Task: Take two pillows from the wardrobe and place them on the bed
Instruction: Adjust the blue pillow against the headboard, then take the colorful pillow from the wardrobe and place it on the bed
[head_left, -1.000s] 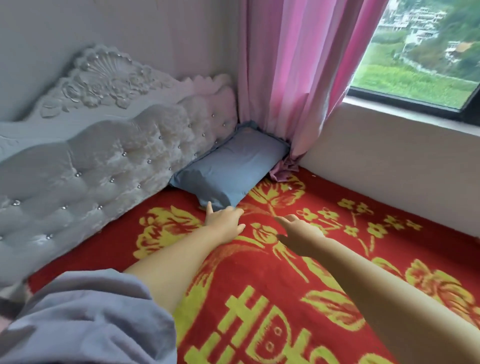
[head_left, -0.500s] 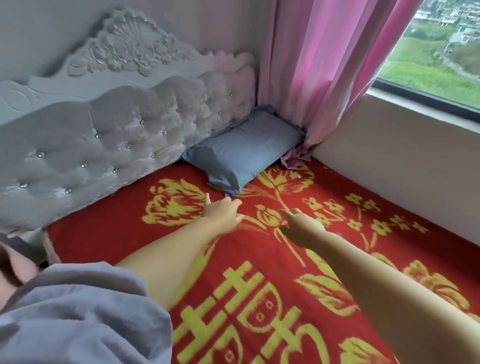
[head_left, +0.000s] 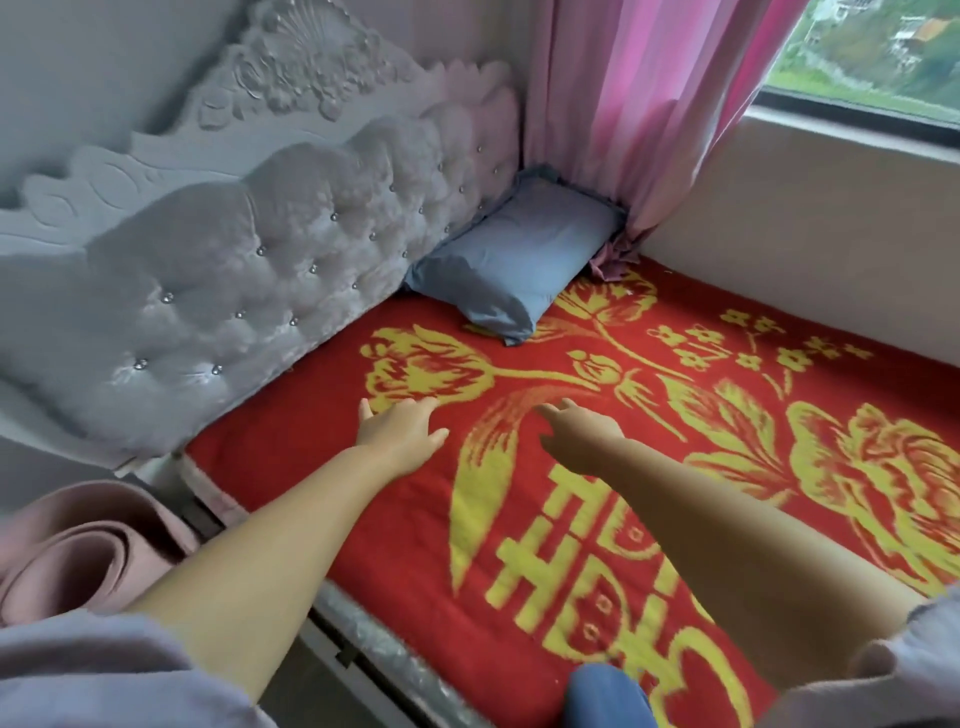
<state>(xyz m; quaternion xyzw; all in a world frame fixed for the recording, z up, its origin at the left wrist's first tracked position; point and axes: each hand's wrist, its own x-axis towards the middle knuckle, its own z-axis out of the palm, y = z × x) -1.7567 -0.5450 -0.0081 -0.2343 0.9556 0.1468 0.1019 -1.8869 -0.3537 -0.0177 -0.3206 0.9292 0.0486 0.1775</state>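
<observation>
One blue-grey pillow (head_left: 519, 262) lies at the far corner of the bed (head_left: 597, 519), leaning against the tufted headboard (head_left: 249, 270) beside the pink curtain (head_left: 639, 104). The bed is covered with a red blanket with yellow flowers. My left hand (head_left: 402, 428) hovers over the blanket, fingers apart, holding nothing. My right hand (head_left: 582, 434) is beside it, fingers loosely apart and empty. Both hands are well short of the pillow. No second pillow or wardrobe is in view.
A rolled pink mat (head_left: 88, 551) sits on the floor left of the bed. The bed's near side rail (head_left: 374, 654) runs along the bottom. A wall and window sill (head_left: 852, 140) bound the bed's far right side. My knee in blue (head_left: 605, 696) shows at the bottom.
Both hands have drawn back from the pillow toward me; the view has pulled away, so the pillow sits farther off and the bed's edge and rolled mat now show.
</observation>
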